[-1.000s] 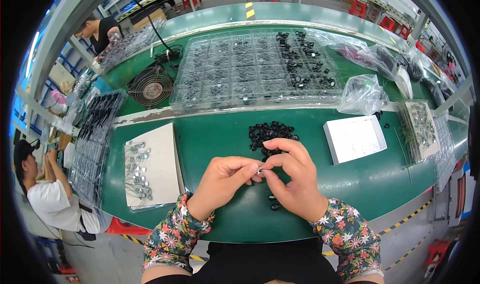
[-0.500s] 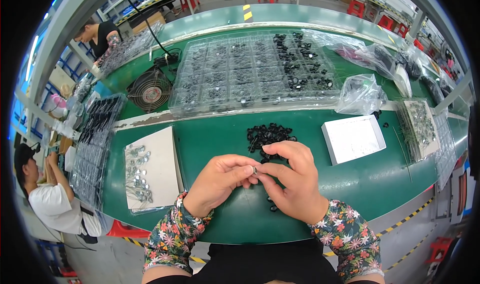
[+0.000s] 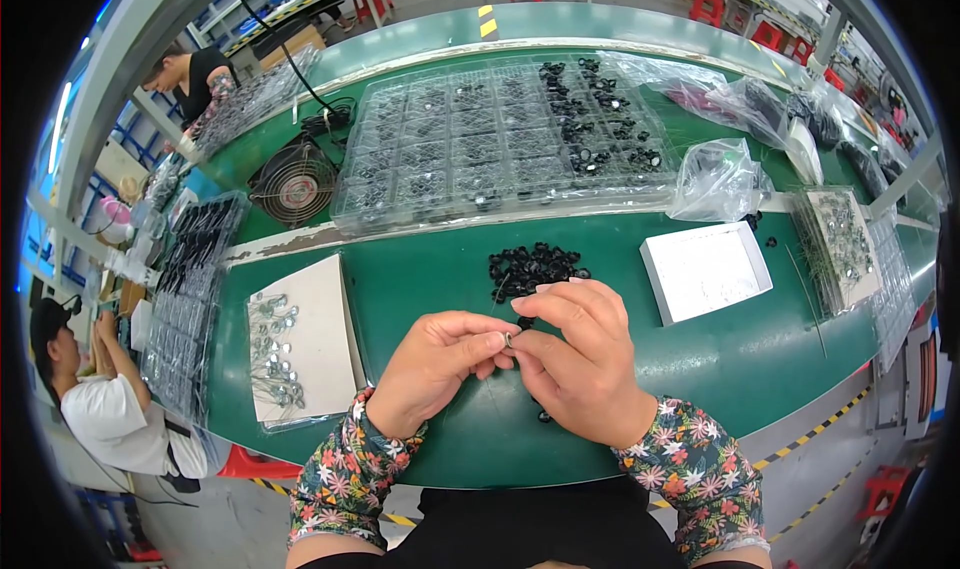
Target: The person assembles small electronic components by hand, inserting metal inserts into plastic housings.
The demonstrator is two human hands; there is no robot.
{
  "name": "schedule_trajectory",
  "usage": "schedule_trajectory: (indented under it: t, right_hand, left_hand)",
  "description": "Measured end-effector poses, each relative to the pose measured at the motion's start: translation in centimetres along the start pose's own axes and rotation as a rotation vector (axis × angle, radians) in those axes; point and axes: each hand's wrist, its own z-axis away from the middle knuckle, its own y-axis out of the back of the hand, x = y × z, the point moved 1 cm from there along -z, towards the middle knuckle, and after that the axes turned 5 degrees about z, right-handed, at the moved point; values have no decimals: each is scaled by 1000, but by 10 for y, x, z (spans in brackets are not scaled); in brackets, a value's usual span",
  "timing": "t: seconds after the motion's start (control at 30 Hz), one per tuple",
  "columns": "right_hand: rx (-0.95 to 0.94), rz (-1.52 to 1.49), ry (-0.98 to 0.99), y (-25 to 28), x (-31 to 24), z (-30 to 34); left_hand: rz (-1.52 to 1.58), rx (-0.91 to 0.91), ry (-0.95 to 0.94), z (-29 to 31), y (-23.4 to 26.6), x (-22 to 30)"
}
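My left hand (image 3: 435, 361) and my right hand (image 3: 580, 369) meet over the bench. Thumb and index finger of each pinch one small round silvery part (image 3: 508, 340); its finer detail is too small to make out. The other right fingers arch above it. Just beyond my hands lies a pile of small black round caps (image 3: 535, 269), partly hidden by my right fingers. One loose black piece (image 3: 544, 416) sits under my right palm. Left of my hands, a pale board (image 3: 328, 319) carries several silvery discs with thin wire leads (image 3: 275, 339).
A white box (image 3: 705, 269) stands to the right, with another board of wired discs (image 3: 845, 244) farther right. Beyond the ledge are clear divided trays (image 3: 455, 139), a round fan (image 3: 297, 186) and plastic bags (image 3: 718, 181). A person (image 3: 100, 409) sits at the left.
Both hands keep their pinch on the small part, which has turned slightly between the fingertips. My right fingers have shifted a little. The whole view has moved slightly.
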Motion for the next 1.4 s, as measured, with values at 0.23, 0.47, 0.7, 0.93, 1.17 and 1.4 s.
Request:
schedule_trajectory:
  t: [0.23, 0.47, 0.7, 0.93, 1.17, 1.4]
  right_hand:
    - [3, 35, 8, 0, -1, 1]
    - [19, 15, 6, -2, -3, 0]
    - [68, -154, -113, -5, -2, 0]
    - [49, -254, -239, -6, 0, 2]
    - [50, -129, -106, -3, -3, 0]
    - [88, -145, -98, -5, -4, -1]
  left_hand:
    - [-230, 48, -46, 1, -4, 2]
    - [-183, 66, -137, -1, -2, -9]
    - [6, 14, -118, -1, -4, -14]
    - [-17, 21, -111, 0, -5, -11]
    - [-17, 63, -97, 0, -4, -12]
    - [56, 24, -88, 0, -4, -15]
